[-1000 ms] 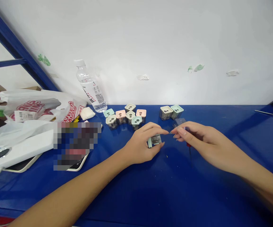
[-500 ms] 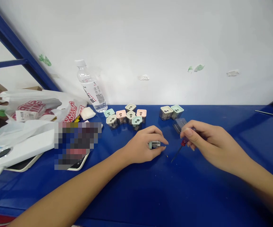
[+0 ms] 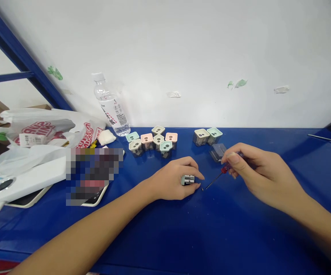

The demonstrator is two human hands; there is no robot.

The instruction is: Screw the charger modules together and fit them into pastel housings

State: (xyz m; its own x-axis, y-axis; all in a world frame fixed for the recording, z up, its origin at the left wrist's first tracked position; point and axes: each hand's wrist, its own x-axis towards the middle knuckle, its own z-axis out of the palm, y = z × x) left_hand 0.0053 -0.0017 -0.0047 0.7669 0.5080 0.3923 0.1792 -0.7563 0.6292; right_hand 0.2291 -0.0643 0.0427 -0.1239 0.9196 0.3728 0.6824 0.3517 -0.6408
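Observation:
My left hand rests on the blue table, fingers curled round a pencil sharpener insert with a pale green lid and metal blade block. My right hand grips a screwdriver with a red and purple handle, its shaft slanting down to the left. Just beside the tip lies a tiny dark piece, perhaps a screw; it is too small to be sure. Behind the right fingers is a clear smoky sharpener container, partly hidden by them.
Several pastel-lidded sharpeners stand in a cluster at the back. Two more sharpeners sit further right. A water bottle, plastic bags and a white power bank or phone occupy the left. A thin metal tool lies far right.
The screwdriver tip has shifted slightly left and up, closer to the tiny piece. My left hand has barely moved, and the sharpener insert shows its metal face a little more.

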